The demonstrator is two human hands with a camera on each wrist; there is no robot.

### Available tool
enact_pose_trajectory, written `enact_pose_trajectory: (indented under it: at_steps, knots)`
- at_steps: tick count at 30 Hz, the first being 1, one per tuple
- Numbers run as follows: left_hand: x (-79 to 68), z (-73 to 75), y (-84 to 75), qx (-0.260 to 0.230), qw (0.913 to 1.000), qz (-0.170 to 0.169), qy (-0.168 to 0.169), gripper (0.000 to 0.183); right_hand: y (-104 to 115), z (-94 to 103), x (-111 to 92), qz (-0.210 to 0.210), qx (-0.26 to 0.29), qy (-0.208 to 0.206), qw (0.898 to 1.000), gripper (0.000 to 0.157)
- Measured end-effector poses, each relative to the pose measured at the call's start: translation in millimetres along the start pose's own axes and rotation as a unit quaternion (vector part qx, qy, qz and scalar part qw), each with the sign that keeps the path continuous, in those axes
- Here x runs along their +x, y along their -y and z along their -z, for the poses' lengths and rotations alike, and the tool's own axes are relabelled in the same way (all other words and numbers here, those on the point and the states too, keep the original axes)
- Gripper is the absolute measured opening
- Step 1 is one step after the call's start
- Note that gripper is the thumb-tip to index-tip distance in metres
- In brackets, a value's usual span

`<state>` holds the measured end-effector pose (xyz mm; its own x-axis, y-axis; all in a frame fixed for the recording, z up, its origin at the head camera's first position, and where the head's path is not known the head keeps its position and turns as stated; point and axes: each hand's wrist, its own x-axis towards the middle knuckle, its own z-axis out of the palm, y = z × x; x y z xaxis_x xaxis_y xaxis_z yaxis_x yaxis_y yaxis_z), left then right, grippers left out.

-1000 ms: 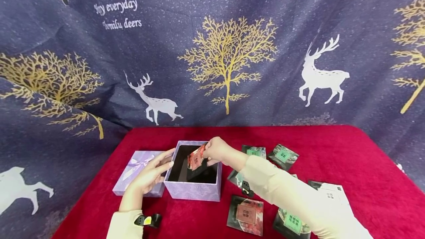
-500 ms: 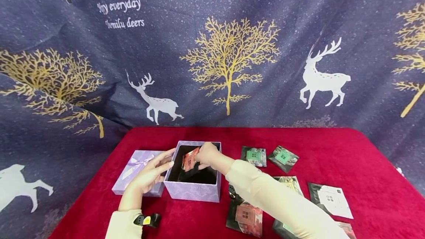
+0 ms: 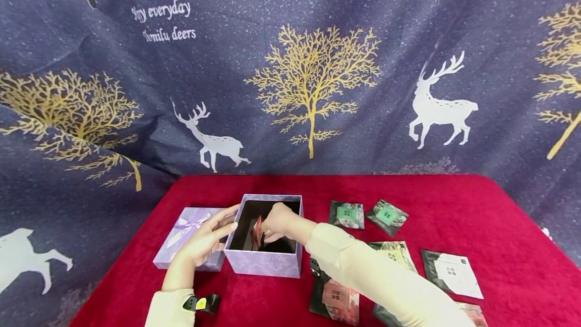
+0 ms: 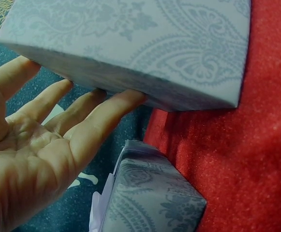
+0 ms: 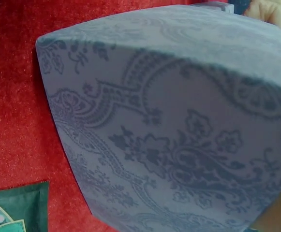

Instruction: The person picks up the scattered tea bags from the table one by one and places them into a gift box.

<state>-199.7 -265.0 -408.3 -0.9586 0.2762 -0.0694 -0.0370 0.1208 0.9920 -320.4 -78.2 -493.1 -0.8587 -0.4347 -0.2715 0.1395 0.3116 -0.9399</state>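
Observation:
A lavender paisley-patterned box [image 3: 263, 264] stands without its lid, its dark inside facing up. My left hand [image 3: 204, 241] rests against its left side; in the left wrist view the extended fingers of that hand [image 4: 48, 140] touch the box wall [image 4: 145, 43]. My right hand [image 3: 282, 222] reaches inside and pinches a red and black sachet [image 3: 257, 233], seen almost edge-on. The fingertips on it are partly hidden. The right wrist view is mostly filled by the outer box wall [image 5: 155, 121], and the sachet does not show there.
Left of the box lies its matching lid [image 3: 170, 254] with a ribbon bow. Several flat sachets lie to the right: two green-labelled, one being this sachet [image 3: 347, 214], a white one [image 3: 451, 271], a yellowish one [image 3: 401, 252] and a red one [image 3: 336, 296]. My right sleeve covers some.
My right hand has moved left and deeper into the box with the red sachet, which has turned from face-up to nearly edge-on. The left hand has stayed at the box's side.

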Motion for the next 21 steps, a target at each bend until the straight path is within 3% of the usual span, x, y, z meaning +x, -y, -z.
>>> enact_pose_trajectory:
  at_steps: [1,2,7,10,16,21]
  knots:
    - [0.2,-0.1,0.1,0.0,1.0,-0.001,0.001,0.06,-4.8,0.4,6.5,-0.021,0.036,0.01,0.999,0.008]
    - [0.5,-0.2,0.3,0.001,1.0,0.0,-0.001,0.06,3.4,1.3,-3.9,-0.036,0.056,0.014,0.998,0.009]
    - [1.3,0.0,0.8,0.004,1.0,-0.001,0.0,0.06,80.9,5.6,-101.4,-0.02,0.007,-0.016,1.0,0.016]
    - [1.4,0.2,0.2,0.0,1.0,-0.002,0.003,0.06,108.6,7.7,-137.3,-0.004,-0.005,-0.016,1.0,0.022]
    - [-0.4,0.3,-0.3,0.012,0.9999,0.0,0.004,0.061,118.3,15.1,-155.7,0.033,-0.007,0.004,0.999,0.012]
    - [-0.2,-1.4,0.8,0.015,0.9999,0.004,-0.002,0.06,113.5,28.7,-159.1,0.059,0.016,0.028,0.998,0.019]
